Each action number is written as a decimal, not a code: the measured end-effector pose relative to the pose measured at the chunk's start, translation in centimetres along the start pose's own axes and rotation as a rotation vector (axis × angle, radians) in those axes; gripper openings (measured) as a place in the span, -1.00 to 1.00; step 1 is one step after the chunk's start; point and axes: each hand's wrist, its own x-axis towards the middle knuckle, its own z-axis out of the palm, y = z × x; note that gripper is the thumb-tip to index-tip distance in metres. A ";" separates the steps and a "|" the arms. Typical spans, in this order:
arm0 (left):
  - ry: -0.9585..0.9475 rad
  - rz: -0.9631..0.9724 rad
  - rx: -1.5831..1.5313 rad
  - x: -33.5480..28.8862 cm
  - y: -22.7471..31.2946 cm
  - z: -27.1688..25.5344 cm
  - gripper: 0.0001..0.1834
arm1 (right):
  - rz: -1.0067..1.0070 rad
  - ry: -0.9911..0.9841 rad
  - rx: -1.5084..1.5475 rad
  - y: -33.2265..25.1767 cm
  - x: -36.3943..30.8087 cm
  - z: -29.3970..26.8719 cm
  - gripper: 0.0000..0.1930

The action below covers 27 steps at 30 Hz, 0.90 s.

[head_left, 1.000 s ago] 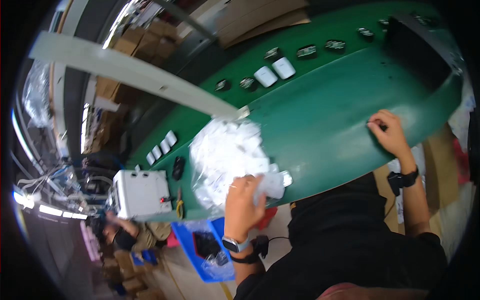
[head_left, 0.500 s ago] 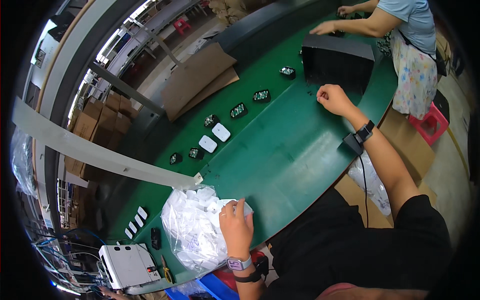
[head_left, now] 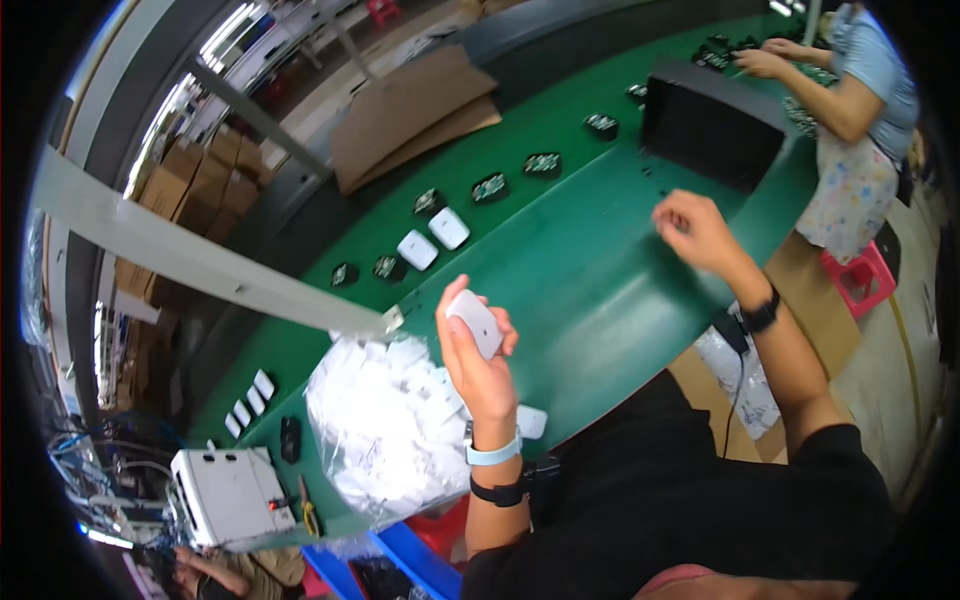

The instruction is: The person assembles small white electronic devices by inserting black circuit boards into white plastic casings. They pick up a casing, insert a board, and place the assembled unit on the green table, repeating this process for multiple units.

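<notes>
My left hand (head_left: 482,375) is closed around a white plastic cover (head_left: 474,322), a flat rounded rectangle with a small dark hole, raised above the bench. Just below that hand lies a clear bag (head_left: 375,430) full of white pieces. Another white piece (head_left: 532,422) rests beside my left wrist. Over the right part of the green bench, my right hand (head_left: 703,235) has its fingers curled in; what they hold, if anything, is hidden. Beyond my hands stand several black housings with circuit boards (head_left: 490,188) in a row, and two white-covered units (head_left: 449,229).
A black bin (head_left: 712,125) stands at the far right, near a co-worker (head_left: 865,90) handling dark parts. A white beam (head_left: 220,255) slants over the left side. Pliers (head_left: 310,512) lie by a white machine (head_left: 230,495). Cardboard sheets (head_left: 420,110) lie at the back.
My left hand has risen from the bag's edge and now holds a white cover. My right hand remains over the right of the bench, curled. The co-worker's hands have moved beyond the bin.
</notes>
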 end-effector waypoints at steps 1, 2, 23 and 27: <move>-0.011 0.010 0.002 -0.5 0.8 -0.7 -0.45 | -0.072 -0.022 0.120 -3.1 -1.5 1.4 -0.88; 0.050 0.033 -0.040 -1.4 1.3 -1.0 -0.43 | -0.234 -0.162 0.187 -5.8 -3.4 3.2 -0.91; -0.249 -0.170 -0.026 3.1 -4.8 3.6 -0.59 | 0.299 0.225 -0.147 9.7 3.7 -1.0 -0.85; -0.163 -0.148 -0.038 4.3 -6.6 2.8 -0.61 | 0.140 0.191 -0.239 11.2 5.7 -0.6 -0.86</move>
